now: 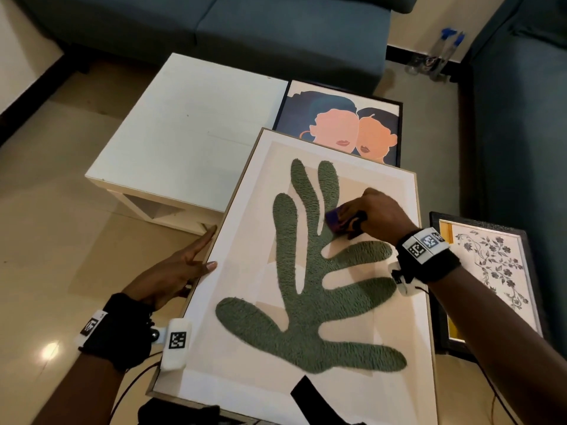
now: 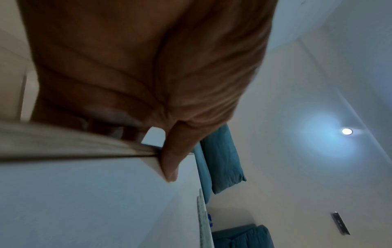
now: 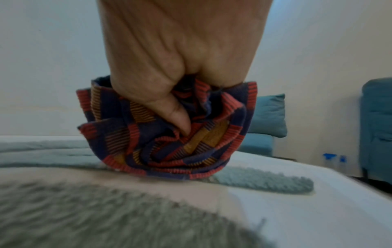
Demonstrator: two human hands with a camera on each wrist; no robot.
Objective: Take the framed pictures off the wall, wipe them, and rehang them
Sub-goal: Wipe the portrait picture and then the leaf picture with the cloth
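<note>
A large light-framed picture with a green tufted leaf shape (image 1: 306,271) lies tilted in front of me, its far end on the white table. My left hand (image 1: 206,253) holds its left edge. In the left wrist view the thumb (image 2: 169,164) hooks over the frame's front (image 2: 74,144) while the other fingers sit behind it. My right hand (image 1: 352,216) grips a bunched cloth (image 1: 333,220) patterned in blue, red and orange. It presses the cloth (image 3: 169,134) down onto the upper leaf lobes, with the thumb (image 3: 180,120) dug into the folds.
A black-framed picture of two faces (image 1: 340,124) lies on the low white table (image 1: 190,127). A dark-framed floral picture (image 1: 491,271) rests at my right. Teal sofas (image 1: 245,23) stand behind and to the right, with spray bottles (image 1: 445,47) on the floor between them.
</note>
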